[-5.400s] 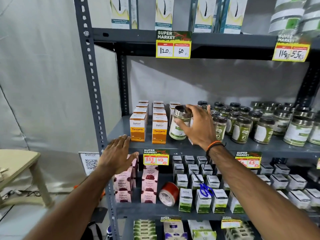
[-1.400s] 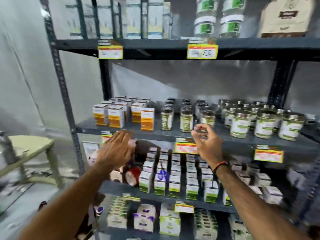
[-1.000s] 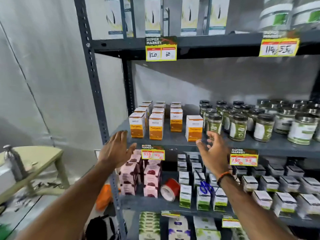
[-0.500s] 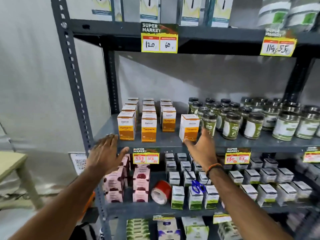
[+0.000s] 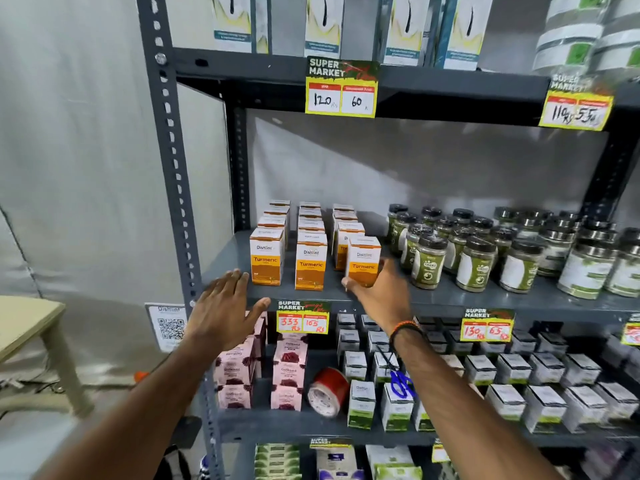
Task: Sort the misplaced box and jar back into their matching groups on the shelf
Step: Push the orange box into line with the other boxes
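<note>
An orange-and-white turmeric box (image 5: 363,259) stands slightly tilted at the front of the third row of matching turmeric boxes (image 5: 310,261) on the grey middle shelf (image 5: 450,299). My right hand (image 5: 382,294) is wrapped around its lower part, thumb on the left edge and fingers behind the right side. To the right stand green-labelled jars (image 5: 427,263) with dark lids, then larger jars (image 5: 585,268) with silver lids. My left hand (image 5: 225,308) hovers open, fingers spread, at the shelf's front left edge, holding nothing.
The grey upright post (image 5: 173,161) rises left of the boxes. The shelf below holds pink boxes (image 5: 289,372), a red tape roll (image 5: 327,391), blue scissors (image 5: 401,382) and white-green boxes (image 5: 498,400). Yellow price tags (image 5: 303,317) hang on the shelf edges. A pale table (image 5: 27,323) stands at left.
My right hand has closed on the stray turmeric box and brought it left, from beside the jars to the front of the third box row. My left hand stayed open near the shelf edge.
</note>
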A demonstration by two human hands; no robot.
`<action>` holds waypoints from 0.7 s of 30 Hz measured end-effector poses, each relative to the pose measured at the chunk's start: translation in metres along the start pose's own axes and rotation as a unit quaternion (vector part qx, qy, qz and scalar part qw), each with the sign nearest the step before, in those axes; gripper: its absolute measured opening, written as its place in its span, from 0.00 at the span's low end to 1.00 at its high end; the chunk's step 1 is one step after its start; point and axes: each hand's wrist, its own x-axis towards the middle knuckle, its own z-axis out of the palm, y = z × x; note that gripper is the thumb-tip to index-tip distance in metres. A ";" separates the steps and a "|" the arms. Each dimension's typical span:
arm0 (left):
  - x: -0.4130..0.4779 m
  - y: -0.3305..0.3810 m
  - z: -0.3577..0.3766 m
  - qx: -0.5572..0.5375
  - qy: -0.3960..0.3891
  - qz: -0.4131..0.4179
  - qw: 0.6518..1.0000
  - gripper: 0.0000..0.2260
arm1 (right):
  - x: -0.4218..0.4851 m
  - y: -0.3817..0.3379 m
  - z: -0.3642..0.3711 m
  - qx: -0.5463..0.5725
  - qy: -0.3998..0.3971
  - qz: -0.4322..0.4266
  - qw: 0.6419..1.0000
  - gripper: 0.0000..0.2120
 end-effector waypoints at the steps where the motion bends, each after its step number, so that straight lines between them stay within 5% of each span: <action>1: 0.000 0.000 0.000 -0.003 -0.002 -0.001 1.000 0.41 | -0.001 -0.002 0.002 -0.009 -0.003 -0.002 1.000 0.35; 21: 0.002 -0.004 0.009 -0.006 0.001 0.002 1.000 0.44 | -0.014 -0.011 0.020 -0.084 0.026 -0.032 0.996 0.24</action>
